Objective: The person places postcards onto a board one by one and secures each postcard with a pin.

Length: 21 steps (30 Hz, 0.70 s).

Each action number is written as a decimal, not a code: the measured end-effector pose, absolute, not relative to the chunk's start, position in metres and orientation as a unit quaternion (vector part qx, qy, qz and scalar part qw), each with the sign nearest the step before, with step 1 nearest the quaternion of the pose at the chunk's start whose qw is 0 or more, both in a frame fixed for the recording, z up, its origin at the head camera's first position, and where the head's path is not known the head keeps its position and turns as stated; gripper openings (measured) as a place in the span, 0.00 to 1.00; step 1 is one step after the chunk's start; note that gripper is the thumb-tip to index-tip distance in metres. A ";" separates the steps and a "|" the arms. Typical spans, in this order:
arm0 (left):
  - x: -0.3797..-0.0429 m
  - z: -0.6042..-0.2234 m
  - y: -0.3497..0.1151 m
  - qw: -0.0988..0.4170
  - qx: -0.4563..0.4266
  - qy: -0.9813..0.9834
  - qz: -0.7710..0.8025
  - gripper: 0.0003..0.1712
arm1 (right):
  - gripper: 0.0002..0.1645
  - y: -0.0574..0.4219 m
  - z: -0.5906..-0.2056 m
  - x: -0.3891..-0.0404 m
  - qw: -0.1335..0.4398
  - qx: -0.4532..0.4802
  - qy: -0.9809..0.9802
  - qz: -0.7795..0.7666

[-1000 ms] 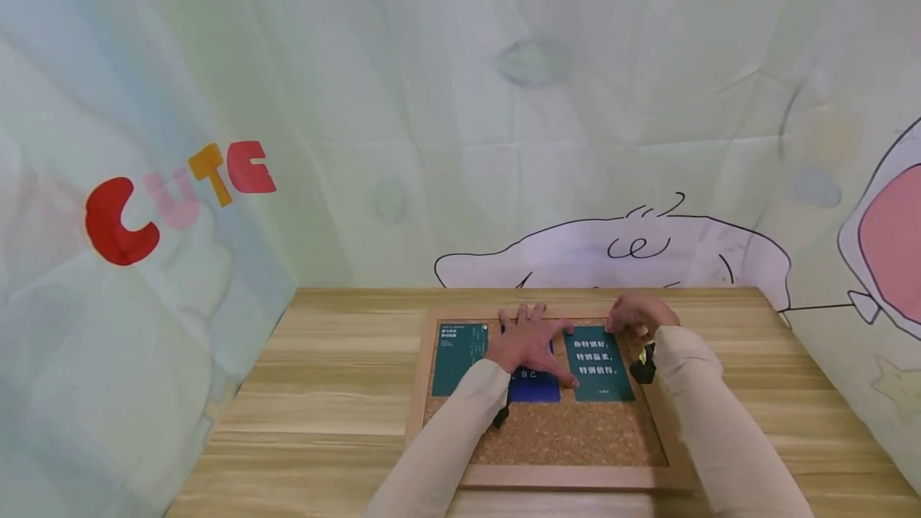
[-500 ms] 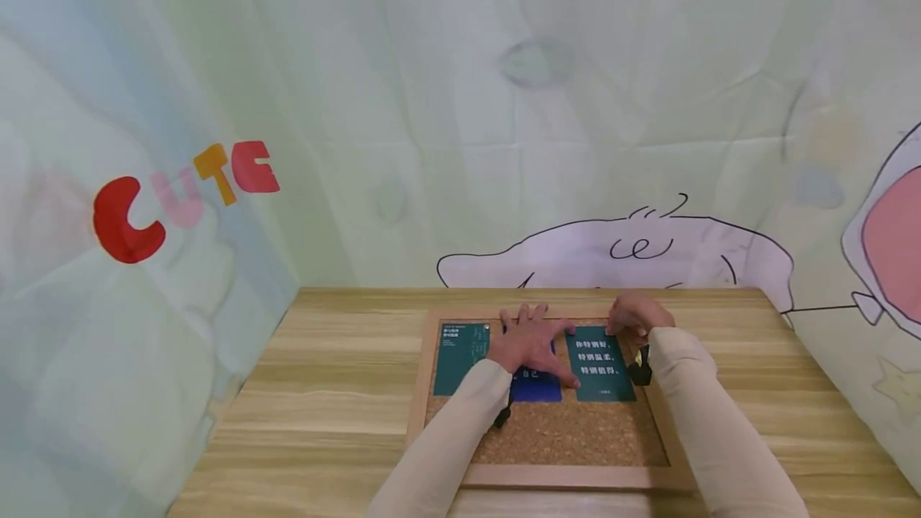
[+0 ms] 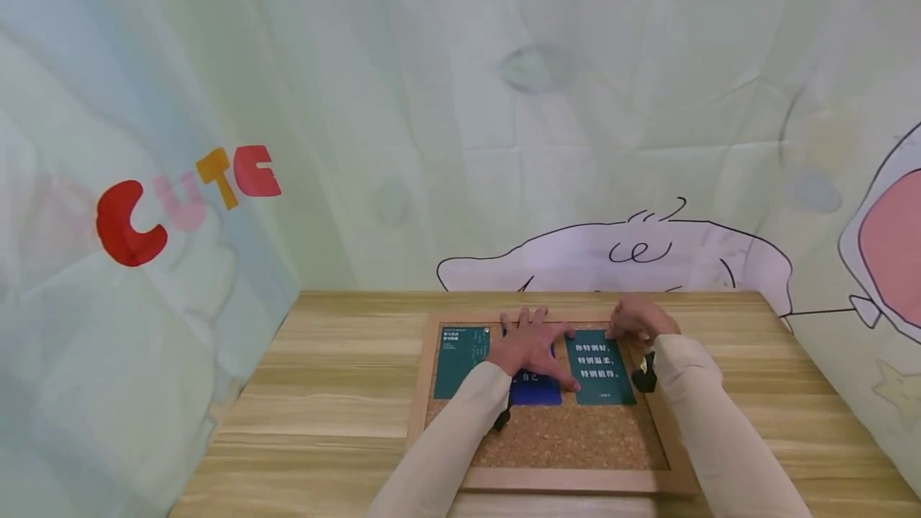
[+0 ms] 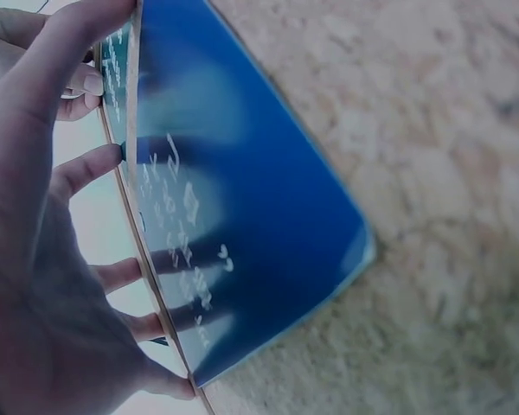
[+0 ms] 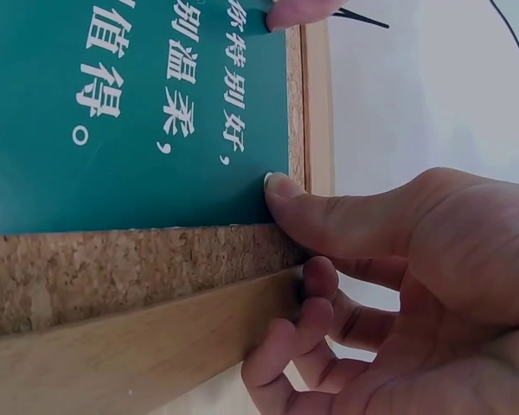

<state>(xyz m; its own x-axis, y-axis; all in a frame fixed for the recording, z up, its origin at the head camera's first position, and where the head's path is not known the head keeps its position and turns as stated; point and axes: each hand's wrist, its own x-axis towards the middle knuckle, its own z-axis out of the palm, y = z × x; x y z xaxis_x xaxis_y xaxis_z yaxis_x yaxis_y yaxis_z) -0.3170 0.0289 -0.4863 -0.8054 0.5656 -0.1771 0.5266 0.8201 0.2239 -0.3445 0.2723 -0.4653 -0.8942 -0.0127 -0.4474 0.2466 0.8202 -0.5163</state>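
Observation:
A framed cork board (image 3: 568, 442) lies on the table with a row of three cards along its far half. My left hand (image 3: 528, 344) spreads across the blue card (image 3: 538, 395), covering much of it; its thumb and index fingertip reach the left edge of the right-hand green card (image 3: 603, 384). In the right wrist view, my right hand (image 5: 415, 251) presses its thumb on that card's far right corner. Its other fingers curl against the outer side of the wooden frame (image 5: 147, 337). Another dark green card (image 3: 455, 370) lies to the left, with a small pale dot near its top right corner.
The wood-grain table (image 3: 324, 390) extends around the board on both sides. Behind it hangs a pale printed curtain (image 3: 403, 182) with cartoon shapes and letters. A black wrist device (image 3: 645, 374) sits below the right hand.
Both hands hold nearly the same places on the board and cards. The head view has tilted slightly upward, so the scene sits a little lower.

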 end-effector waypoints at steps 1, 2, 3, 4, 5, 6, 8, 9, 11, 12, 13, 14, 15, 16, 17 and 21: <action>-0.318 -0.486 0.029 0.118 0.290 0.946 0.082 0.52 | 0.09 0.274 -0.466 -0.344 0.221 0.065 0.925 -0.303; -0.317 -0.486 0.030 0.117 0.292 0.946 0.081 0.52 | 0.09 0.275 -0.466 -0.344 0.221 0.067 0.921 -0.314; -0.318 -0.486 0.030 0.116 0.294 0.945 0.079 0.52 | 0.09 0.277 -0.467 -0.343 0.223 0.069 0.916 -0.326; -0.318 -0.487 0.030 0.116 0.297 0.945 0.077 0.52 | 0.09 0.278 -0.468 -0.342 0.226 0.073 0.910 -0.338; -0.318 -0.487 0.030 0.115 0.301 0.944 0.074 0.52 | 0.09 0.280 -0.468 -0.341 0.228 0.075 0.907 -0.347; -0.318 -0.488 0.031 0.114 0.304 0.943 0.072 0.52 | 0.08 0.281 -0.469 -0.340 0.229 0.076 0.904 -0.354; -0.320 -0.492 0.032 0.113 0.308 0.942 0.069 0.52 | 0.08 0.284 -0.470 -0.338 0.226 0.072 0.900 -0.365; -0.322 -0.495 0.032 0.112 0.309 0.942 0.068 0.52 | 0.08 0.284 -0.471 -0.337 0.225 0.072 0.898 -0.371; -0.323 -0.496 0.031 0.113 0.309 0.942 0.067 0.52 | 0.08 0.284 -0.471 -0.335 0.223 0.066 0.895 -0.381; -0.323 -0.496 0.031 0.116 0.309 0.942 0.067 0.53 | 0.08 0.285 -0.472 -0.334 0.224 0.066 0.892 -0.388; -0.323 -0.497 0.030 0.118 0.309 0.941 0.068 0.53 | 0.07 0.285 -0.472 -0.334 0.225 0.067 0.888 -0.395; -0.323 -0.497 0.029 0.121 0.308 0.941 0.071 0.54 | 0.07 0.285 -0.472 -0.333 0.227 0.068 0.885 -0.401; -0.322 -0.494 0.028 0.125 0.308 0.940 0.073 0.55 | 0.06 0.286 -0.472 -0.333 0.229 0.069 0.881 -0.408; -0.320 -0.491 0.025 0.129 0.306 0.940 0.077 0.56 | 0.05 0.287 -0.471 -0.333 0.230 0.072 0.878 -0.413; -0.320 -0.491 0.024 0.130 0.303 0.940 0.082 0.57 | 0.05 0.287 -0.471 -0.333 0.231 0.071 0.876 -0.417; -0.323 -0.491 0.016 0.116 0.291 0.946 0.085 0.61 | 0.16 0.289 -0.469 -0.331 0.221 0.053 0.884 -0.409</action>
